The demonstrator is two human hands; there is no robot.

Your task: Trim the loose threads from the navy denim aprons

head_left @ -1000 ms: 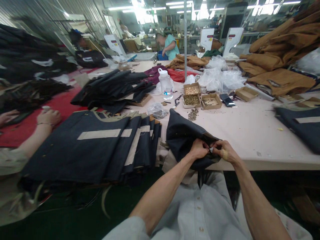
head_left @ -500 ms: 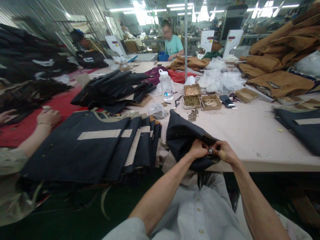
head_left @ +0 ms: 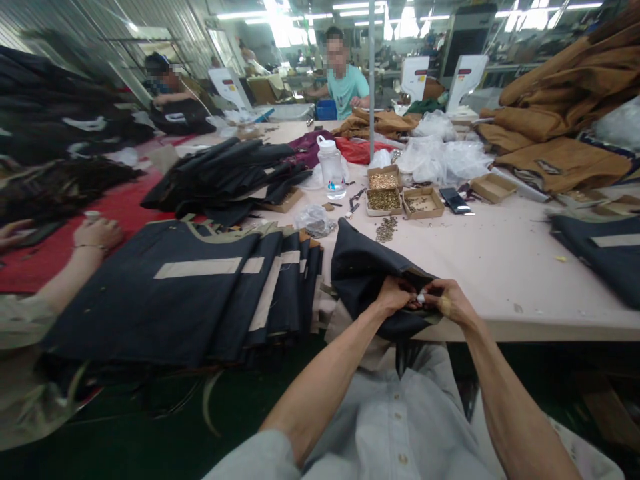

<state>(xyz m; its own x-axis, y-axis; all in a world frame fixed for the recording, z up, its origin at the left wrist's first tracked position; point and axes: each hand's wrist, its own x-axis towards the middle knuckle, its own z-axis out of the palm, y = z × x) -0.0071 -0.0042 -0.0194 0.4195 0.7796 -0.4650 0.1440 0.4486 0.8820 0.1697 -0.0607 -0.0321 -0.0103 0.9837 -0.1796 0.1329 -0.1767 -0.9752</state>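
A dark navy fabric piece (head_left: 367,267) is bunched up at the table's front edge, right before my body. My left hand (head_left: 396,295) is closed on its folded edge, fingers pinched together. Close beside it, my right hand (head_left: 446,299) is closed on the same cloth from the right. A small white thing (head_left: 421,297) shows between the fingertips of both hands; it is too small to name. Pale tape or a bandage seems wrapped around a right finger. The fingertips are partly hidden by the cloth's folds.
Overlapping navy fabric pieces (head_left: 150,300) lie at left, beside a co-worker's hand (head_left: 97,233). Beyond the cloth stand small boxes of metal fittings (head_left: 384,200), loose fittings (head_left: 386,230), a water bottle (head_left: 331,167) and a phone (head_left: 454,200). A metal pole (head_left: 372,80) rises behind.
My hands stay on the cloth with only slight finger movement; the white thing shows a little more. The person across the table has straightened up and moved an arm.
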